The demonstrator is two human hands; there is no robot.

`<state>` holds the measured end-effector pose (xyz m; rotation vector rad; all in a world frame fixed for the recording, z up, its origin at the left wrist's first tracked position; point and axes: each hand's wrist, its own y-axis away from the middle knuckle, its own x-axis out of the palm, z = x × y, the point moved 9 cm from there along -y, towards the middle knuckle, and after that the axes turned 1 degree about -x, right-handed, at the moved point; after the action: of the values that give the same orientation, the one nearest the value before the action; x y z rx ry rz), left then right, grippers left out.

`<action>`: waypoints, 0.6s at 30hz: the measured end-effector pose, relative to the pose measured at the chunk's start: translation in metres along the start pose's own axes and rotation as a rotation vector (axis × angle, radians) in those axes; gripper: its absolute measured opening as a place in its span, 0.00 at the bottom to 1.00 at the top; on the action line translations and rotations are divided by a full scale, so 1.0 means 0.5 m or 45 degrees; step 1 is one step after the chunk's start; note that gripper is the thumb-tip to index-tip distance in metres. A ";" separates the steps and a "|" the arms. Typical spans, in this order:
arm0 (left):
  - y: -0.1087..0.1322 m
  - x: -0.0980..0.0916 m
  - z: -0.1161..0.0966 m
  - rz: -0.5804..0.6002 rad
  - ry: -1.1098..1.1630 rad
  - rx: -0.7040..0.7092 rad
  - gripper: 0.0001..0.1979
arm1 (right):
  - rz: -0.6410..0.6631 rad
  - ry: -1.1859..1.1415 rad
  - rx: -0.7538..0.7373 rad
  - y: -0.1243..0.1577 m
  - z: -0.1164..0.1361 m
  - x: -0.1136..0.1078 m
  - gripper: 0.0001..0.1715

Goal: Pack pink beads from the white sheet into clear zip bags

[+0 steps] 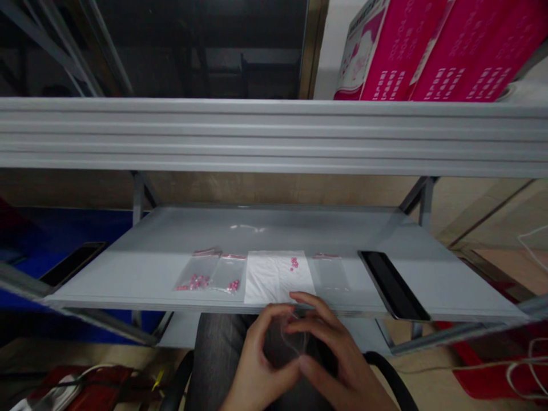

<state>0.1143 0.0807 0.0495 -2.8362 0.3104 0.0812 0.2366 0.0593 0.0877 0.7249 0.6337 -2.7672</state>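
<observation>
Below the front edge of a grey table [171, 240], my left hand [257, 359] and my right hand [329, 354] meet over my lap. Their fingertips pinch a small clear plastic bag [295, 339] between them. On the table lies a white sheet [274, 282] with a few pink beads [294, 263] on it. To its left lie two clear zip bags [212, 274] holding pink beads. An empty-looking clear zip bag [331, 271] lies to the right of the sheet.
A black phone-like slab [391, 285] lies at the table's right. A dark tray [71, 264] sits off the left edge. A grey shelf beam [274, 134] crosses above, with magenta boxes [432, 48] on top. White cables [524, 365] hang at right. Chair armrests [391, 379] flank my lap.
</observation>
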 end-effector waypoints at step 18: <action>-0.005 0.030 0.065 0.170 0.624 -0.291 0.29 | 0.087 0.089 0.028 -0.009 -0.001 -0.005 0.12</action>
<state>0.1286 0.0894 0.0176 -3.0230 0.6276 -0.5946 0.2374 0.0635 0.0902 0.8358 0.5809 -2.7006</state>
